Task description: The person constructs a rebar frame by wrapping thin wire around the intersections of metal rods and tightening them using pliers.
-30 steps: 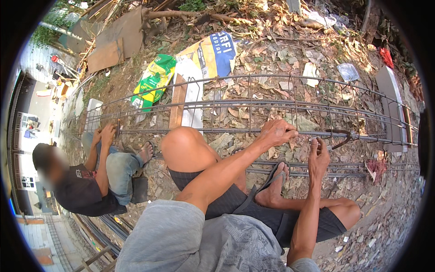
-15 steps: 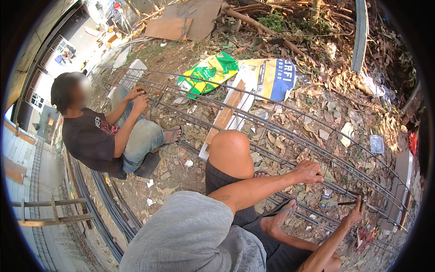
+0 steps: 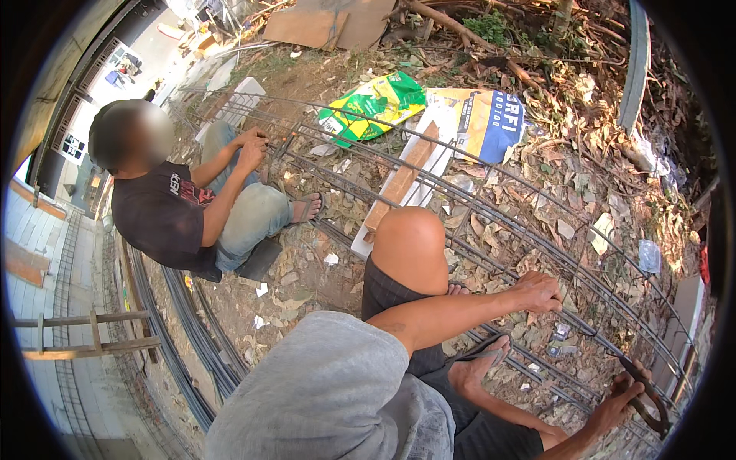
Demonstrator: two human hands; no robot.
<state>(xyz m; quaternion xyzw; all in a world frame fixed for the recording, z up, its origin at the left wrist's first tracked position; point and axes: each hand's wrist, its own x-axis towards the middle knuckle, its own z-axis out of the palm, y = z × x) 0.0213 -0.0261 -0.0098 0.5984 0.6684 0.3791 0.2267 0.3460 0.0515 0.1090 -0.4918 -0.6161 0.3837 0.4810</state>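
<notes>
A long reinforcing-bar cage (image 3: 491, 216) of thin steel rods and ties runs from the upper left to the lower right. My left hand (image 3: 537, 292) is closed at one of its near rods; the fingertips are partly hidden. Farther right, my right hand (image 3: 616, 405) grips a pair of dark pincers (image 3: 652, 392), its handles spread apart. Their head points up and left, at the near rods beyond my left hand. Whether the jaws bite on a wire is too small to tell.
Another person (image 3: 165, 195) sits at the left, both hands at the cage's far end. White blocks (image 3: 366, 239) and a wooden piece (image 3: 402, 180) lie under the cage. Beyond are a green-yellow sack (image 3: 376, 107) and a blue-beige sack (image 3: 487, 126). Loose rods (image 3: 172, 337) lie lower left.
My right hand has moved down and turned the pincers, whose spread handles now show. My left hand stays closed at the rod. The whole view has shifted slightly.
</notes>
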